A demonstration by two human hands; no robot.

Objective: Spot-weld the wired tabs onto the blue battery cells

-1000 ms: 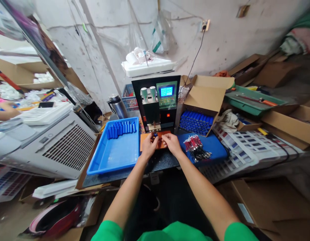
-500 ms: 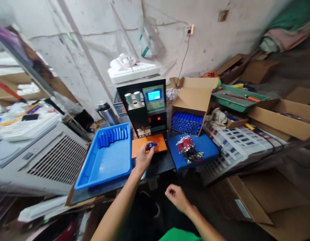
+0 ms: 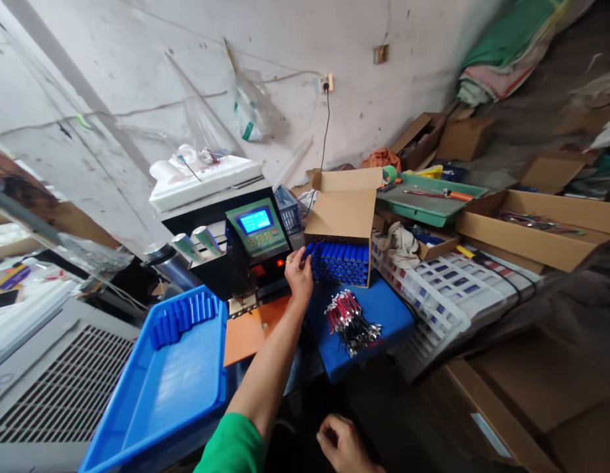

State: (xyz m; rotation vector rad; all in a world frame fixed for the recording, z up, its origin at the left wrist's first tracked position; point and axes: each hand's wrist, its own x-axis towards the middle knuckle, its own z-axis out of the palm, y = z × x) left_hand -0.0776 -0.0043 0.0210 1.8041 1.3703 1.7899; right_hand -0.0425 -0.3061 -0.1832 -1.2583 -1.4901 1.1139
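My left hand (image 3: 299, 274) is at the left edge of the open cardboard box (image 3: 344, 203), its thumb and fingers pinched on a blue cylindrical battery cell (image 3: 309, 250). Rows of similar blue cells (image 3: 347, 257) lie stacked in the box. Low in the view, over the dark gap in front of the table, my right hand (image 3: 342, 441) is curled closed; whatever its fingers may hold is hidden. Left of the box stands a black machine with a lit display (image 3: 254, 221). An orange board (image 3: 243, 338) lies before it, partly covered by my left forearm.
A blue tray (image 3: 162, 387) with several blue cells stands at the left. Red and black wire leads (image 3: 351, 322) lie in a bundle on a blue surface (image 3: 391, 305). To the right are a white plastic crate (image 3: 438, 289), a green tray (image 3: 408, 207) and cardboard boxes (image 3: 536, 243).
My left hand has moved from above the orange board rightward to the box of cells. My right hand stays low and curled. The view has turned to the right.
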